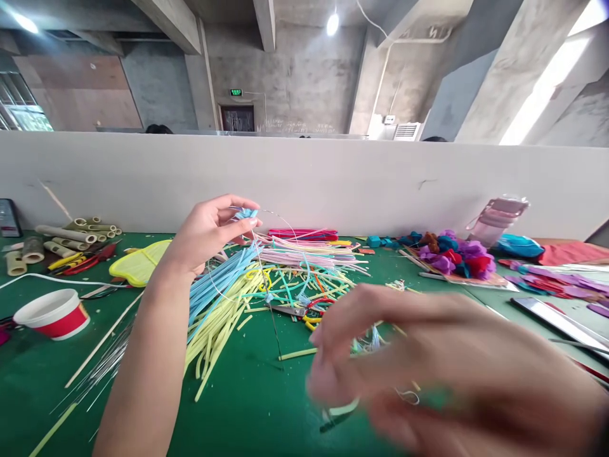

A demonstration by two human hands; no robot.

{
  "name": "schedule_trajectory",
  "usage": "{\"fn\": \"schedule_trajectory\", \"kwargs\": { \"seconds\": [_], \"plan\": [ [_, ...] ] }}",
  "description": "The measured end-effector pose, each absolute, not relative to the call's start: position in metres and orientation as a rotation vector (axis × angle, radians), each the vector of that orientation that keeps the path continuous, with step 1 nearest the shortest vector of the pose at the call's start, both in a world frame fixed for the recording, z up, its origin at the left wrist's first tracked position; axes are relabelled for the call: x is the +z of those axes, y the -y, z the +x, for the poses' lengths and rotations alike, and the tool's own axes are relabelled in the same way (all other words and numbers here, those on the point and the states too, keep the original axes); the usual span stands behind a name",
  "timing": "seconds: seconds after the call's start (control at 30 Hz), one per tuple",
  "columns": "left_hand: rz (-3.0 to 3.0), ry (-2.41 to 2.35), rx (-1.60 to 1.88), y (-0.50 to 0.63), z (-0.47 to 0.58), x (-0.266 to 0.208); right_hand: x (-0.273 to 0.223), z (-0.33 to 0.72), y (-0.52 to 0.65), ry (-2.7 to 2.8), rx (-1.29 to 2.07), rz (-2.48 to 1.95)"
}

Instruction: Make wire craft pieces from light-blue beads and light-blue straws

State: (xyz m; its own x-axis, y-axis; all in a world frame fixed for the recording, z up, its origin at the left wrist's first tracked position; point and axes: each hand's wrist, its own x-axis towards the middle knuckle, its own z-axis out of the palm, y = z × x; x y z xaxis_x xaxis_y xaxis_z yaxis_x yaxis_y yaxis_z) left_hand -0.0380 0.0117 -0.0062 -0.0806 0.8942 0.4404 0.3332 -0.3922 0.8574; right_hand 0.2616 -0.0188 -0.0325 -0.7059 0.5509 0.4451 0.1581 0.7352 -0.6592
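Raised over the middle of the table, my left hand (216, 231) pinches a small light-blue crumpled piece (246, 214) between thumb and fingers. Thin wire or thread loops out from it and hangs down. My right hand (380, 362), large and close at the lower right, is smeared by motion, so whether its fingers hold anything does not show. Between the hands lie bundles of blue strips (219, 276), yellow strips (221, 330) and pink strips (314, 254). Red-and-yellow-handled scissors (304, 311) rest among loose strips, partly hidden behind my right hand.
To the left stand a paper cup (52, 315), bamboo tubes (71, 236), pliers (85, 259) and a yellow tray-like piece (137, 261). Thin metal rods (102, 365) lie beside my left forearm. Purple and red crumpled pieces (457, 254), a pink bottle (497, 219) and a phone (556, 320) are on the right.
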Motion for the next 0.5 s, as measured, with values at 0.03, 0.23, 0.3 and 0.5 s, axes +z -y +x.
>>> {"fn": "schedule_trajectory", "kwargs": {
  "seconds": [0.03, 0.23, 0.3, 0.5],
  "plan": [
    [1.707, -1.336, 1.491, -0.012, -0.038, -0.006, -0.021, 0.258, 0.017, 2.380, 0.788, -0.592],
    [1.699, -1.339, 1.481, -0.012, -0.040, -0.005, -0.046, 0.224, -0.064, 2.863, 0.580, -1.402],
    [1.685, -1.340, 1.484, -0.012, -0.041, -0.005, -0.076, 0.213, -0.092, 2.956, 0.624, -1.548],
    [1.668, -1.365, 1.501, -0.014, -0.045, -0.006, -0.126, 0.191, -0.108, 2.972, 0.568, -1.782]
  ]
}}
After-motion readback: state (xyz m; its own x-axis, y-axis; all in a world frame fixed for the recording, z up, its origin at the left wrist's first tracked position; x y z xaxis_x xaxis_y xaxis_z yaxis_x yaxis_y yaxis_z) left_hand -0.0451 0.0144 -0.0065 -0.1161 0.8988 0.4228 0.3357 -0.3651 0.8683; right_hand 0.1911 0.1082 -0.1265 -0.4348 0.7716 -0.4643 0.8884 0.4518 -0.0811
